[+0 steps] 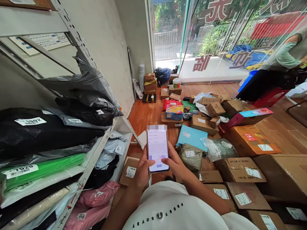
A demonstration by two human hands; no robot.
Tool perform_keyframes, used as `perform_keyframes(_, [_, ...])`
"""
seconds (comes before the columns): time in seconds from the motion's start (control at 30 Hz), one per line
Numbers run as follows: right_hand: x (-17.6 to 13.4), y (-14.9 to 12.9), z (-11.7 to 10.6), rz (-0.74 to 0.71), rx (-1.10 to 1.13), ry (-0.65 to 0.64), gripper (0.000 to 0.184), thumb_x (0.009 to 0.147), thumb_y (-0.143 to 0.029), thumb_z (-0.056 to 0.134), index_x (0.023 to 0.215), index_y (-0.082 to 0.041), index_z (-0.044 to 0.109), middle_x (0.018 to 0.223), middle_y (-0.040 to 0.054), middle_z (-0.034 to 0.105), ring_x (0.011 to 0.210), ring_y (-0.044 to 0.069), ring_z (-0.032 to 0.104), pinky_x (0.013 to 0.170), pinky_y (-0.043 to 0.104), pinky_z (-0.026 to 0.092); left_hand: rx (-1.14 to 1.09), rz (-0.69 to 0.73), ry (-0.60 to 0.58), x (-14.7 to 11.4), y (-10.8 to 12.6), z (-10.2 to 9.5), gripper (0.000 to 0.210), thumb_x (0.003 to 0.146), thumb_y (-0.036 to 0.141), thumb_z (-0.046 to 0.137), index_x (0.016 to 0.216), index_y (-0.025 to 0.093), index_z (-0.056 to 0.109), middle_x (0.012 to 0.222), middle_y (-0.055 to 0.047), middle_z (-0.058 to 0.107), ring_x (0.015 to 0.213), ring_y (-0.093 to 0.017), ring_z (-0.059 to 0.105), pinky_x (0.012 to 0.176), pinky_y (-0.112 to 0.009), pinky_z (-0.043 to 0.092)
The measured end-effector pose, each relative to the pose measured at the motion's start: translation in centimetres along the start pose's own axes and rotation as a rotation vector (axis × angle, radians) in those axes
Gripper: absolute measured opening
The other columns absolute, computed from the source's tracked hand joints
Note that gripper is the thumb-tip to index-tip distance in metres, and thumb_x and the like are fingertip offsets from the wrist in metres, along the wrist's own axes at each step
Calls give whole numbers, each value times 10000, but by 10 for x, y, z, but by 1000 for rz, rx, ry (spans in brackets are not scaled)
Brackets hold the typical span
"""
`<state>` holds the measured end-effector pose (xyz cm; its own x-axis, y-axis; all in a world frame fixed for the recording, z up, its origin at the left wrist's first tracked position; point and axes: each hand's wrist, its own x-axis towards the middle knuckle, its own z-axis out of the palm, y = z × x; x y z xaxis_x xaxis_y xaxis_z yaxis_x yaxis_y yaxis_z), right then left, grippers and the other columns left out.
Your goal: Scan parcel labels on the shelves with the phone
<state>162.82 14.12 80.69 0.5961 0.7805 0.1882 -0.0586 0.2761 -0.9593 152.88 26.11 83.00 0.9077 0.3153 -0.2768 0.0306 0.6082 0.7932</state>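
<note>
A smartphone (157, 147) with a lit, pale screen is held upright in front of my chest, between both hands. My left hand (144, 166) wraps its left edge, with the thumb over the lower left of the screen. Along the right edge my right hand (174, 161) grips the phone, its thumb touching the lower middle of the screen. Small text fills the upper screen, too fine to read. The fingers behind the phone are hidden.
To the left, a metal shelf (96, 150) holds bagged parcels with numbered labels. Cardboard boxes (242, 169), a light blue parcel (192, 137) and several other packages cover the floor ahead and right. A person (285, 60) is by the window at the right, near a red stool (271, 97).
</note>
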Motion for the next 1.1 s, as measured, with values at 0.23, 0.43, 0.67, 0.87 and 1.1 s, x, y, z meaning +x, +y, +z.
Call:
perform_keyframes(0.23, [0, -2, 2, 4, 28, -7, 510, 854, -159, 563, 1329, -300, 445, 1125, 21, 569, 956, 186, 552, 791, 285, 476, 77, -3, 65, 0, -1, 3, 901, 669, 264, 702, 1465, 267, 279, 1287, -115, 607, 1009, -326, 643, 688, -372, 586])
perform_keyframes(0.43, [-1, -1, 2, 23, 24, 16, 523, 836, -114, 529, 1316, -307, 454, 1109, 11, 579, 937, 174, 547, 792, 279, 475, -43, 54, -62, 3, -8, -7, 783, 687, 233, 627, 1423, 298, 370, 1334, -74, 582, 1100, -326, 611, 837, -426, 566])
perform_keyframes(0.67, [-3, 1, 0, 80, 73, 17, 556, 800, -127, 513, 1320, -312, 443, 1041, 8, 579, 815, 163, 536, 687, 273, 475, -59, 89, -64, 4, -4, -2, 680, 742, 235, 583, 1401, 277, 423, 1321, -55, 592, 1185, -324, 557, 904, -435, 542])
perform_keyframes(0.87, [-2, -2, 2, 99, 79, 6, 554, 798, -145, 518, 1324, -292, 433, 1064, 28, 574, 793, 167, 549, 636, 269, 479, -54, 79, -38, 3, 0, 1, 618, 826, 355, 579, 1414, 282, 403, 1316, -60, 592, 1155, -319, 574, 869, -430, 560])
perform_keyframes(1.1, [0, -5, 5, 71, -1, 30, 503, 809, -168, 527, 1296, -279, 464, 1065, 32, 564, 896, 196, 540, 750, 304, 486, -41, 73, -8, 2, -1, -1, 576, 807, 347, 605, 1361, 276, 466, 1301, -59, 606, 1095, -313, 610, 829, -413, 573])
